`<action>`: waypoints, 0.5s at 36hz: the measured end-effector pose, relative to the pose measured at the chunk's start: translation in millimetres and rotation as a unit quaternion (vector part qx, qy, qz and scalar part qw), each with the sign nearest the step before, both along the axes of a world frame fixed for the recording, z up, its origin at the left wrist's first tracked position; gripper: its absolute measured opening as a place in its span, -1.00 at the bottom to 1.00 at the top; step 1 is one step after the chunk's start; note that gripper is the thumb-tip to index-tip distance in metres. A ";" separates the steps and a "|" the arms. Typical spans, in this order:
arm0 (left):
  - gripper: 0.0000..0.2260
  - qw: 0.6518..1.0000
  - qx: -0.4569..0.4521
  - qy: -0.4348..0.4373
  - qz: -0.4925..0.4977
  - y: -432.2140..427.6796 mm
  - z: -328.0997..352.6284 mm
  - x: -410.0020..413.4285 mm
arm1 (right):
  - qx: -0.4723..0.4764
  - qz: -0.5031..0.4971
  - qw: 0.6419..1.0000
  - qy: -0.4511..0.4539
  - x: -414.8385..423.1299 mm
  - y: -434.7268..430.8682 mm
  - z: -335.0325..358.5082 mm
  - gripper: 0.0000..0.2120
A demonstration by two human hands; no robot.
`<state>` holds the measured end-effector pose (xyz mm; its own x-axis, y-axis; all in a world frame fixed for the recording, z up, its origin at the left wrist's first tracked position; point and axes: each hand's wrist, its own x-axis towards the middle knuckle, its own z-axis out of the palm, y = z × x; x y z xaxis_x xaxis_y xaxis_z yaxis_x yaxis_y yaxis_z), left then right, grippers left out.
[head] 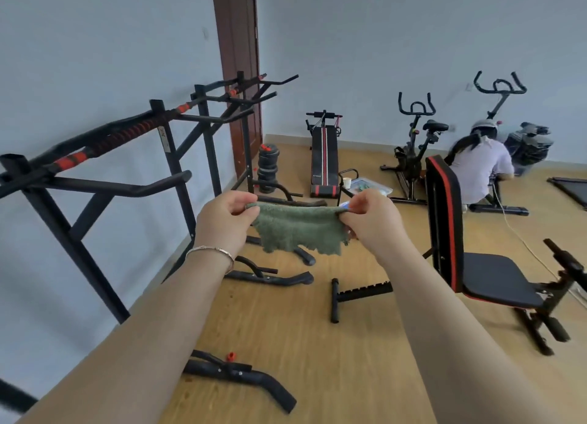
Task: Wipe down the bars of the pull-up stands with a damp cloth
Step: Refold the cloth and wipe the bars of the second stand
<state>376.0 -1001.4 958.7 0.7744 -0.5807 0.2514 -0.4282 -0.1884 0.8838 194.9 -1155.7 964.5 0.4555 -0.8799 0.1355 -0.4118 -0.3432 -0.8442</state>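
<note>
In the head view, the left hand (227, 220) and the right hand (370, 221) are holding a green cloth (300, 228) stretched between them. Each hand is pinching an upper corner between thumb and curled fingers, so the cloth is hanging spread in mid-air above the wooden floor (286, 328).

The black pull-up stands (178, 156) are standing in a row along the wall at left. The nearest red-wrapped top bar (104, 144) is running left of the left forearm, apart from the cloth.

A bracelet (212, 252) is sitting on the left wrist. A black-and-red bench (444, 220) is standing just right of the right arm.

Farther off, a sit-up board (324, 156), stacked plates (268, 166) and two bikes (413, 144) are standing near the far wall, where another person (479, 166) is crouching.
</note>
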 end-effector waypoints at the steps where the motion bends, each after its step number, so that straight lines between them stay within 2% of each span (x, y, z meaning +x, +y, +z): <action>1: -0.83 1.000 0.000 0.005 0.007 -4.9 -1.5 -0.1 | 0.000 0.008 1.000 0.005 -1.4 -8.1 -0.3 -0.85; 4: -0.83 0.999 0.022 0.005 0.025 -16.2 -3.9 5.3 | 0.012 0.030 0.999 0.005 0.3 -30.9 -2.1 -0.84; 10: -0.78 0.991 0.082 -0.097 0.044 -40.1 0.5 32.4 | -0.011 0.076 0.997 0.007 29.2 -65.9 -4.2 -0.75; 14: -0.83 0.991 0.087 -0.089 0.050 -66.3 -6.2 64.7 | 0.009 0.111 0.994 0.004 62.3 -91.3 -3.3 -0.68; 18: -0.88 0.992 0.098 -0.068 0.043 -99.4 -22.1 104.1 | 0.034 0.171 0.985 0.009 96.5 -119.1 -2.4 -0.80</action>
